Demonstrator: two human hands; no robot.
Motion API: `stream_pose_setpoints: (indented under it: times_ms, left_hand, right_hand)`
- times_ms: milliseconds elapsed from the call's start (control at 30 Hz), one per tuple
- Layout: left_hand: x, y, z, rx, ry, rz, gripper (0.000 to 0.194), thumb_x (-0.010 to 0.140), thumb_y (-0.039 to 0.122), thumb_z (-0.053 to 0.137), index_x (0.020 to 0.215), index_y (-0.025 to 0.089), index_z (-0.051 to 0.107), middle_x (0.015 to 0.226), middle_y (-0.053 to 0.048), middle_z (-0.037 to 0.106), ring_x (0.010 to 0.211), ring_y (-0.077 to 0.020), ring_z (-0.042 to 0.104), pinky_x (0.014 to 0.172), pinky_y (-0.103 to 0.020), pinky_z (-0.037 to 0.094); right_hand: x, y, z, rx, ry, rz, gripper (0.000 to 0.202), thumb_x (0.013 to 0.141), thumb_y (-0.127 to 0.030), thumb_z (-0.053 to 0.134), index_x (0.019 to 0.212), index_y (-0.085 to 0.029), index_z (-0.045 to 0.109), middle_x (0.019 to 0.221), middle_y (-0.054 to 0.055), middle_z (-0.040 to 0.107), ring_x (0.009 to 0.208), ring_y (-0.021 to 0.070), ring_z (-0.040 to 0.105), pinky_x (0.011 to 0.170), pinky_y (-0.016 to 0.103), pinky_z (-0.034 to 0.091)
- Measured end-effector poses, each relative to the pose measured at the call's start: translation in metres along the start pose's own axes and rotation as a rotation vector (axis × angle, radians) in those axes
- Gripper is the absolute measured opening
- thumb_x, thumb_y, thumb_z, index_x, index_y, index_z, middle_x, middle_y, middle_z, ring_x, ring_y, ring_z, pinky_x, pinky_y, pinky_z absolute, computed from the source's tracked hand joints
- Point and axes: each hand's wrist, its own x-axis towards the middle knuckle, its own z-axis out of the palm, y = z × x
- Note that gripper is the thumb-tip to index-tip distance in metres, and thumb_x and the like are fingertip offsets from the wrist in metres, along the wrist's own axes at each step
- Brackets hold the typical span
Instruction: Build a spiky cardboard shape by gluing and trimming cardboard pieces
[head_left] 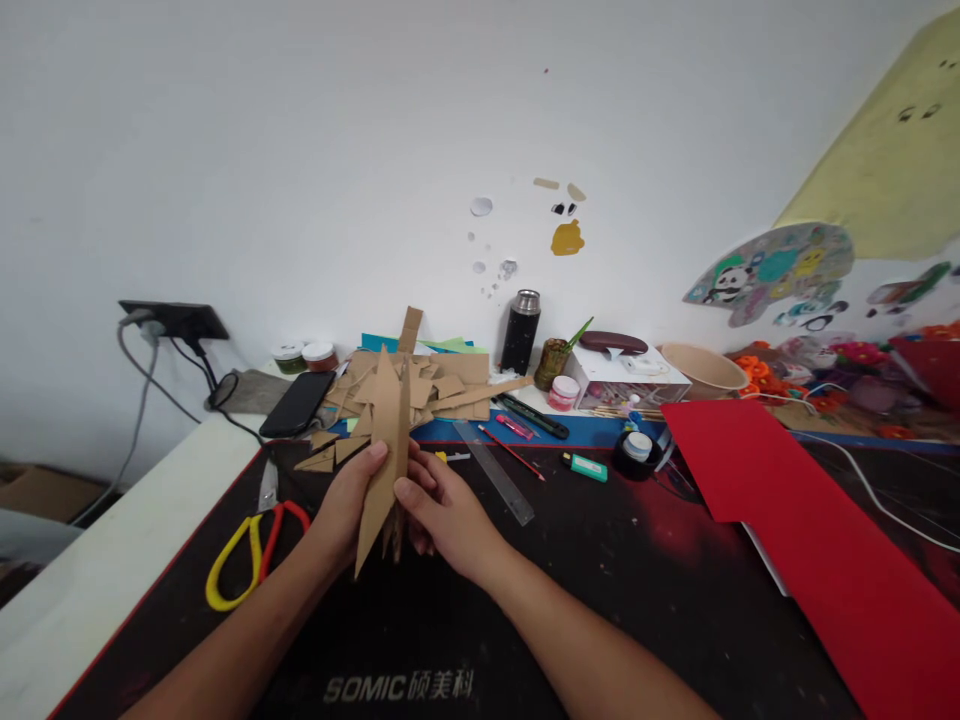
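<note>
A long, pointed cardboard piece (382,450) stands nearly upright over the black mat, with more cardboard layers behind and below it. My left hand (349,500) grips its left side, the thumb pressed on the front face. On the right edge my right hand (442,505) closes round the same piece, thumb in front and fingers partly hidden behind. Scissors (259,550) with yellow and red handles lie left of my left hand. Past the hands is a pile of cardboard scraps (457,390).
A black phone (298,404) lies left of the scraps. Right of my hands are a clear ruler (495,475), a red pencil (511,452) and a glue-like turquoise item (585,467). Red sheets (817,540) cover the mat's right side. A black bottle (520,335) stands near the wall.
</note>
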Motion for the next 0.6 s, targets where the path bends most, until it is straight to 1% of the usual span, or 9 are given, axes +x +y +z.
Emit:
stream_pose_setpoints:
  times_ms: [100, 200, 367, 500, 600]
  left_hand:
    - [-0.0002, 0.0016, 0.0004, -0.008, -0.007, -0.009, 0.049, 0.088, 0.046, 0.069, 0.124, 0.013, 0.062, 0.085, -0.011, 0.081, 0.040, -0.0283, 0.069, 0.036, -0.044, 0.060]
    - [-0.0004, 0.0032, 0.0008, -0.037, -0.004, -0.041, 0.047, 0.090, 0.044, 0.067, 0.125, 0.013, 0.062, 0.084, -0.011, 0.080, 0.043, -0.0297, 0.070, 0.037, -0.045, 0.061]
    - [-0.0003, 0.0050, 0.0007, -0.121, 0.034, -0.045, 0.041, 0.091, 0.036, 0.065, 0.126, 0.013, 0.063, 0.083, -0.009, 0.080, 0.053, -0.0284, 0.074, 0.038, -0.035, 0.060]
    - [-0.0005, 0.0056, -0.0017, -0.159, -0.020, -0.047, 0.040, 0.093, 0.035, 0.065, 0.127, 0.015, 0.064, 0.085, -0.008, 0.080, 0.065, -0.0292, 0.078, 0.044, -0.032, 0.062]
    - [0.0005, 0.0060, -0.0056, -0.188, -0.069, -0.039, 0.044, 0.092, 0.043, 0.067, 0.125, 0.014, 0.065, 0.085, -0.009, 0.079, 0.069, -0.0295, 0.077, 0.049, -0.034, 0.064]
  right_hand:
    - [-0.0010, -0.0021, 0.0007, -0.004, 0.004, 0.007, 0.084, 0.086, -0.069, 0.078, 0.150, -0.020, 0.051, 0.083, -0.004, 0.061, 0.046, 0.0064, 0.046, 0.039, 0.022, 0.036]
    - [-0.0018, -0.0036, 0.0017, -0.009, 0.008, 0.016, 0.082, 0.087, -0.066, 0.079, 0.151, -0.023, 0.051, 0.085, -0.004, 0.061, 0.047, 0.0064, 0.046, 0.040, 0.022, 0.037]
    - [-0.0009, -0.0030, 0.0017, -0.011, 0.001, -0.003, 0.080, 0.086, -0.065, 0.080, 0.149, -0.025, 0.052, 0.091, -0.003, 0.062, 0.048, 0.0058, 0.047, 0.039, 0.021, 0.036]
    - [-0.0008, -0.0005, 0.0014, -0.021, -0.006, -0.019, 0.081, 0.085, -0.065, 0.082, 0.149, -0.024, 0.052, 0.093, -0.003, 0.062, 0.047, 0.0054, 0.046, 0.039, 0.021, 0.037]
    - [-0.0021, 0.0003, 0.0026, -0.043, -0.020, -0.047, 0.078, 0.085, -0.064, 0.082, 0.146, -0.024, 0.054, 0.089, -0.004, 0.060, 0.046, 0.0053, 0.046, 0.040, 0.022, 0.038]
